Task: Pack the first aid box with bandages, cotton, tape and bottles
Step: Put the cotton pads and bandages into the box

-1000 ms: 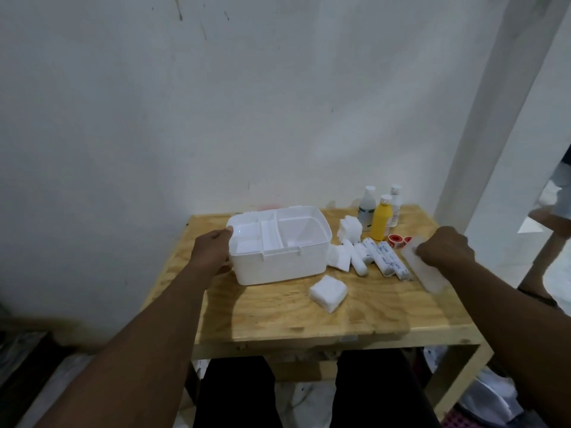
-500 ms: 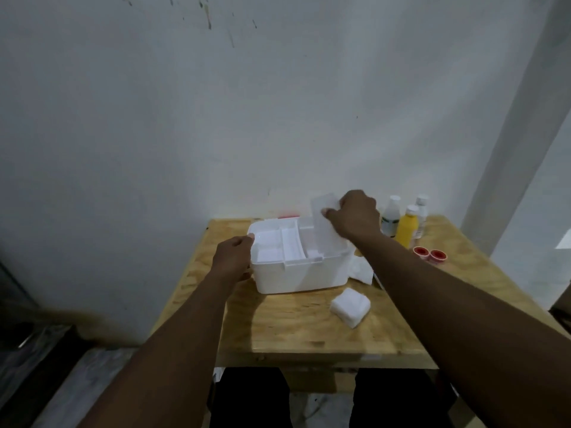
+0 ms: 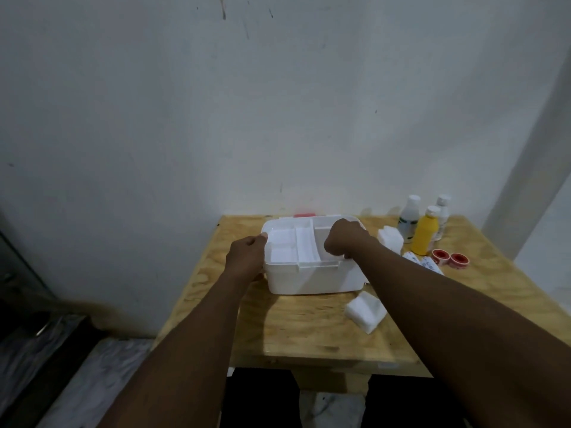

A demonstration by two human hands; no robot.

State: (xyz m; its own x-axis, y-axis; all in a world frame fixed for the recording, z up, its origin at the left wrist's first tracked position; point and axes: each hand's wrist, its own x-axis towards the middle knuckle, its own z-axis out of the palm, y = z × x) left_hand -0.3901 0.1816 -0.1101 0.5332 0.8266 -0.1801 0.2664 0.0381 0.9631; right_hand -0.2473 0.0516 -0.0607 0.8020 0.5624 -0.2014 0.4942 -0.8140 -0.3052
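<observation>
The white first aid box (image 3: 309, 279) stands open on the wooden table (image 3: 309, 332), with a divided tray in its left half. My left hand (image 3: 245, 257) grips the box's left wall, thumb over the rim. Inside the box's right compartment, my right hand (image 3: 344, 239) has its fingers curled down on a flat white pack that it mostly hides. A white cotton pack (image 3: 366, 312) lies in front of the box. Right of the box are a cotton block (image 3: 390, 239), wrapped bandage rolls (image 3: 426, 262), two red tape rolls (image 3: 449, 258), a yellow bottle (image 3: 426, 234) and two white-capped bottles (image 3: 408, 220).
The table stands against a white wall, with a wall corner at the right. A red piece (image 3: 304, 215) shows behind the box. Dark floor and clutter lie to the table's left. My legs are under the front edge.
My right hand picked up the flat white pack at the table's right, carried it over the box and has lowered it into the right compartment. My left hand stayed on the box.
</observation>
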